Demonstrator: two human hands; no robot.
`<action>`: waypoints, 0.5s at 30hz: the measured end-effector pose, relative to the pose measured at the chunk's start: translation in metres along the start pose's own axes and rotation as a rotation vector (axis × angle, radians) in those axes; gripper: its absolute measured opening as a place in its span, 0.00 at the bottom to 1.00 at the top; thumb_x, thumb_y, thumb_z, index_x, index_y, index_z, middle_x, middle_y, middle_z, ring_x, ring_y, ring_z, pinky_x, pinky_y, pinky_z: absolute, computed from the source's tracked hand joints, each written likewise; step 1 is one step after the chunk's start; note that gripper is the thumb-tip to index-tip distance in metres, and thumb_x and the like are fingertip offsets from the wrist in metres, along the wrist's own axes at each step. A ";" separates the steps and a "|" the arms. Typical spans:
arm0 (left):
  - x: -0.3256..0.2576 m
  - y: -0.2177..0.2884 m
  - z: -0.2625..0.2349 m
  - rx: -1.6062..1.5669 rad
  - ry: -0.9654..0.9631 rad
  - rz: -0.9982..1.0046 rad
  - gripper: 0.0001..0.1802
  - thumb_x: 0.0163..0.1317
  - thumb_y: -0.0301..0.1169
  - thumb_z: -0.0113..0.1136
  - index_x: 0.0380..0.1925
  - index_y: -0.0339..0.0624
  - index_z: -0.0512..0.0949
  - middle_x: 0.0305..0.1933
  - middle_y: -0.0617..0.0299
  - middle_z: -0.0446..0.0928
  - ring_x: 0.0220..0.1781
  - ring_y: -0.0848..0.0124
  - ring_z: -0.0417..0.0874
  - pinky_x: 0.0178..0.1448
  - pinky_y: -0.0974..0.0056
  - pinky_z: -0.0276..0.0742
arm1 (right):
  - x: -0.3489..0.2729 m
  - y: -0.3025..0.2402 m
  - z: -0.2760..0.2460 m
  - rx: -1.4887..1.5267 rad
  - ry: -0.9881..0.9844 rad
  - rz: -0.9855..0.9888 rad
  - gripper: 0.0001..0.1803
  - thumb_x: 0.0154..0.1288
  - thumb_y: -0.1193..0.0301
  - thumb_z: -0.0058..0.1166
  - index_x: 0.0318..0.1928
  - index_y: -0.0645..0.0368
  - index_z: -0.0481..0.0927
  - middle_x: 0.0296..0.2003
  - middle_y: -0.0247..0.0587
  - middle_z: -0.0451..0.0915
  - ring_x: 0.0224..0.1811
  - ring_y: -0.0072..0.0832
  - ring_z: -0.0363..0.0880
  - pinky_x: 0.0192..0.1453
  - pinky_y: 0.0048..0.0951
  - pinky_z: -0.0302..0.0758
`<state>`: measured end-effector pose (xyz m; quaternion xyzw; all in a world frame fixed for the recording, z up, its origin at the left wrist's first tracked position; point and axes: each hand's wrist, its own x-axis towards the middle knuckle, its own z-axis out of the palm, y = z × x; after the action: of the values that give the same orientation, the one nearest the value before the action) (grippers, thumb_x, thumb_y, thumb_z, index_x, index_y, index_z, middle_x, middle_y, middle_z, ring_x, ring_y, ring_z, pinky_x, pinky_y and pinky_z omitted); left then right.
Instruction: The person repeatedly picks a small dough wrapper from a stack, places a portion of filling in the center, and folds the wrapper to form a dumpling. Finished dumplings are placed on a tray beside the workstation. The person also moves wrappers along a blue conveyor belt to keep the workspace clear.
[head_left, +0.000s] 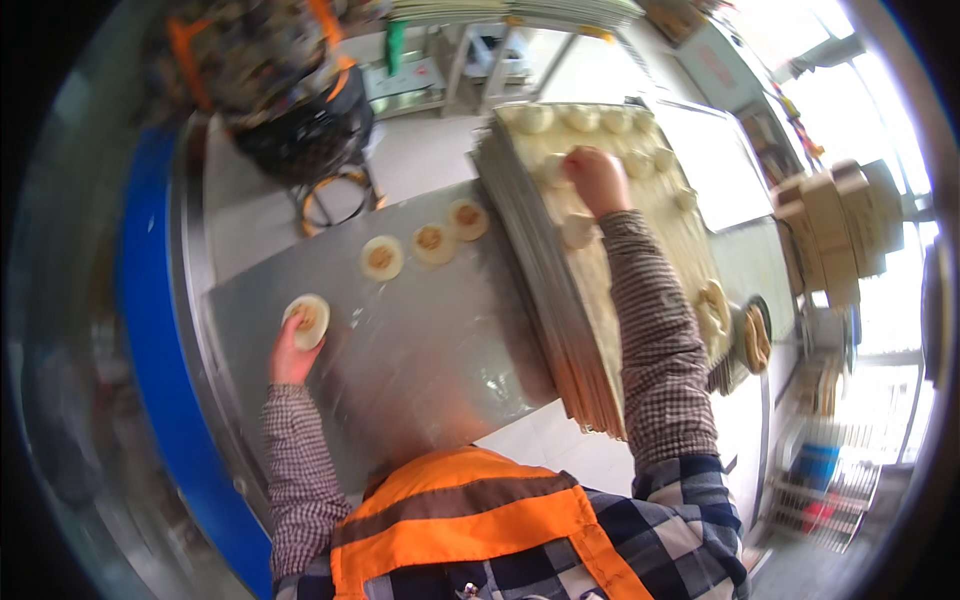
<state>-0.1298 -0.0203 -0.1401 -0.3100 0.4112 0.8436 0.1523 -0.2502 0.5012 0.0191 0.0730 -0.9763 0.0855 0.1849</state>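
My left hand point(291, 352) is over the left part of the metal table. It holds a round dough wrapper point(313, 312) with crumbly orange-brown filling in its middle. Three more filled dough wrappers point(381, 258) lie flat in a slanting row farther back on the table point(440, 340). To the right, my right hand point(597, 178) is closed and low over the cloth-covered top tray point(650, 255). A pale dough bun point(553, 170) sits right at its fingers; whether they grip it is hidden. Several round buns point(583, 119) stand along the tray's far end, and another bun point(578, 231) is beside my right wrist.
The tray rests on a tall stack of trays point(545, 285) against the table's right edge. Folded cloth point(713, 310) lies at its near right. A black-bagged bin point(300, 140) stands beyond the table at left, a blue panel point(150, 300) alongside. Cardboard boxes point(835, 235) are at far right.
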 end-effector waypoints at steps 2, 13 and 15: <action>-0.022 -0.001 -0.002 -0.117 -0.036 0.022 0.21 0.61 0.40 0.62 0.52 0.48 0.74 0.53 0.62 0.76 0.55 0.64 0.77 0.57 0.49 0.76 | 0.000 -0.003 0.001 -0.051 0.035 -0.016 0.06 0.59 0.70 0.51 0.28 0.56 0.80 0.29 0.45 0.81 0.35 0.42 0.80 0.40 0.40 0.76; -0.143 0.029 0.017 0.007 -0.388 0.131 0.23 0.64 0.29 0.58 0.59 0.45 0.67 0.54 0.55 0.74 0.49 0.61 0.81 0.47 0.53 0.85 | -0.056 -0.229 -0.049 0.712 -0.268 -0.197 0.11 0.61 0.73 0.58 0.45 0.59 0.83 0.39 0.43 0.84 0.38 0.32 0.83 0.44 0.30 0.79; -0.164 0.038 0.013 0.038 -0.435 0.132 0.25 0.61 0.27 0.60 0.59 0.44 0.68 0.55 0.58 0.73 0.52 0.66 0.80 0.52 0.56 0.83 | -0.085 -0.302 -0.026 1.040 -0.619 -0.056 0.11 0.63 0.73 0.59 0.44 0.65 0.82 0.33 0.40 0.83 0.33 0.23 0.81 0.41 0.25 0.78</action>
<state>-0.0300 -0.0335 -0.0047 -0.0903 0.4037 0.8909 0.1878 -0.1100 0.2215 0.0531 0.2011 -0.8126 0.5214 -0.1655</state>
